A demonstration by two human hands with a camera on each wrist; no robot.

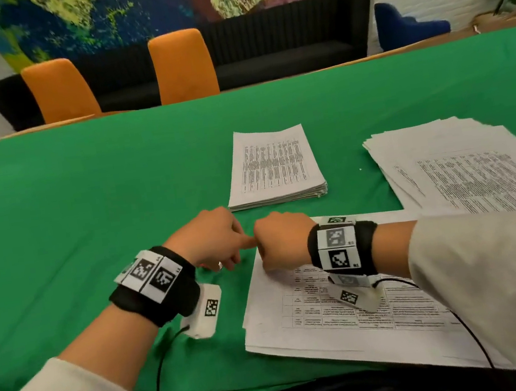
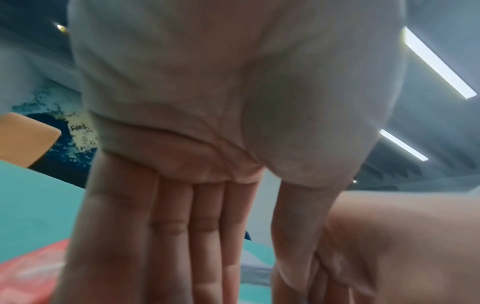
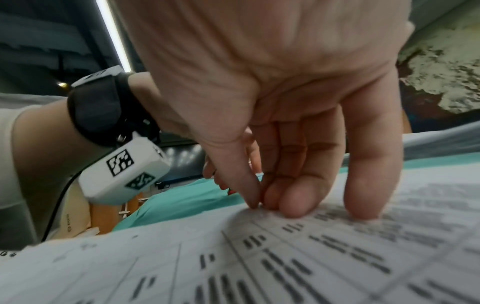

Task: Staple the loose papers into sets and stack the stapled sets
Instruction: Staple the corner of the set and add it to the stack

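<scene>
Under the right hand (image 1: 280, 240): a set of printed papers (image 1: 331, 310), pressed at its upper left corner by thumb and nearly straight fingertips (image 3: 294, 207). Just left, touching that hand: the left hand (image 1: 211, 237), fingers straight, on something red (image 2: 31, 273), blurred. Beyond both hands, a neat stack (image 1: 274, 168); right of it, a looser pile (image 1: 462, 165) on the green table (image 1: 85, 191).

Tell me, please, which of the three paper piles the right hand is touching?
The nearest pile, closest to the person: the right hand presses its top-left corner. The neat far stack and fanned right-side pile lie untouched.
</scene>
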